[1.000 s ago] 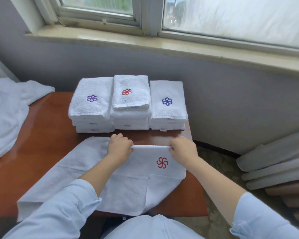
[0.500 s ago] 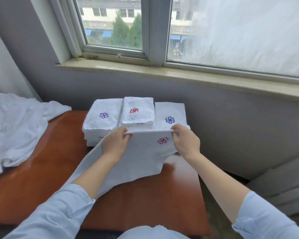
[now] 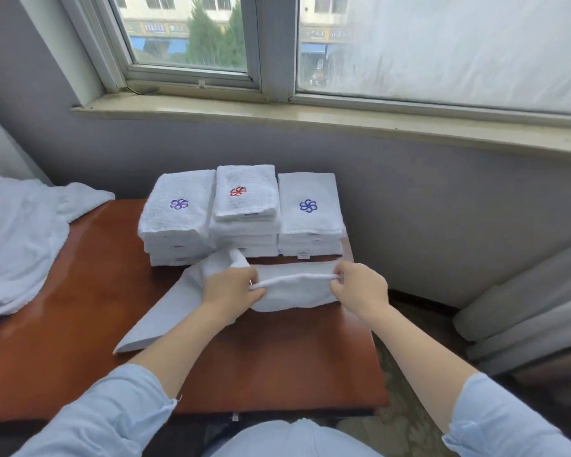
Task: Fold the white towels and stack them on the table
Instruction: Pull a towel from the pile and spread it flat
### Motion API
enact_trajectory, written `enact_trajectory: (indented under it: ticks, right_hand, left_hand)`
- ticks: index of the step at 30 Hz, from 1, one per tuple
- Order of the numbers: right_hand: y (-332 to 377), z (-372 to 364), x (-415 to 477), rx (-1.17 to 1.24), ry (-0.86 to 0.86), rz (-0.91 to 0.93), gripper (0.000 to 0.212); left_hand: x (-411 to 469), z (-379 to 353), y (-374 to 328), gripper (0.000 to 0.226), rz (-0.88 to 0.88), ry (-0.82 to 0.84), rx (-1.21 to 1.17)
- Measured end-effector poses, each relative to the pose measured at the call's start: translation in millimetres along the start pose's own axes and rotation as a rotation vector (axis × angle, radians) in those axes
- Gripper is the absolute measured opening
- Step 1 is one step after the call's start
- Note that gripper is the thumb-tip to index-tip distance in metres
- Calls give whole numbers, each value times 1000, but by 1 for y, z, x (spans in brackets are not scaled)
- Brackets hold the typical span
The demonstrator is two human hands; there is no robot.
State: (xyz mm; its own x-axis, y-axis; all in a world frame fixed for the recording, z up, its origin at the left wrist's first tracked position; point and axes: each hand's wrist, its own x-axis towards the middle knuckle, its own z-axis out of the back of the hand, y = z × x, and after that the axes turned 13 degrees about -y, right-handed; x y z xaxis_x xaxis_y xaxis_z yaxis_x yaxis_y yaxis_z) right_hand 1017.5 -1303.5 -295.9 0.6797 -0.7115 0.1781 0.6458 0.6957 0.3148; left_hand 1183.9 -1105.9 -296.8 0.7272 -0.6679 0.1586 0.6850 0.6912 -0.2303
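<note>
The towel [image 3: 294, 296] is pinched at each end of its top edge by the left hand [image 3: 230, 291] and right hand [image 3: 363, 289]; best kept taut and squared when laid down.

Clock directions are taken from the table [image 3: 80, 324] centre, 12 o'clock pointing away from the person. Three stacks are set side by side at the 12 o'clock edge: left stack [image 3: 175, 222], middle stack [image 3: 244, 209], right stack [image 3: 309, 219]. The towel [image 3: 294, 291] is located just at 6 o'clock of the stacks, one end trailing on the table toward 7 o'clock. It is gripped at 9 o'clock by the left hand [image 3: 228, 291] and at 3 o'clock by the right hand [image 3: 360, 288]. A loose cloth pile [image 3: 20, 242] is draped over the 9 o'clock edge. The window sill [image 3: 310, 117] is positioned behind and above the stacks.
</note>
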Motion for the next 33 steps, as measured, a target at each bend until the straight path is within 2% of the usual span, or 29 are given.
enact_trajectory:
  ticks: [2,6,8,9,10,12,15,17,23,27,33]
  right_hand:
    - [-11,-13,-15,-62,167,-27,19]
    - [-26,-31,-36,-143,540,-82,28]
    - [-29,-36,-41,-139,643,-123,33]
    - [-29,-37,-41,-122,640,-137,34]
    - [-26,-39,-39,-94,602,-143,33]
    - [-16,-40,-32,-18,508,-134,30]
    - [9,-43,-19,168,474,-123,28]
    - [31,-47,-11,278,485,-119,30]
    - [100,-65,9,386,473,-6,38]
    - [139,-83,19,402,427,35,50]
    - [182,-110,32,292,409,69,58]
  left_hand:
    - [-11,-16,-5,19,-13,210,2]
    - [-29,-40,-8,19,-42,477,-28]
    - [-36,-44,-6,22,-33,596,-124]
    - [-38,-44,-5,27,-10,625,-209]
    - [-40,-43,-4,29,24,617,-300]
    - [-41,-36,-1,21,92,464,-421]
    - [-36,-26,14,13,232,200,-454]
    - [-35,-20,30,11,336,136,-456]
    - [-40,-4,92,10,495,63,-381]
    - [-40,2,130,16,556,49,-369]
    - [-27,-3,181,24,575,148,-305]
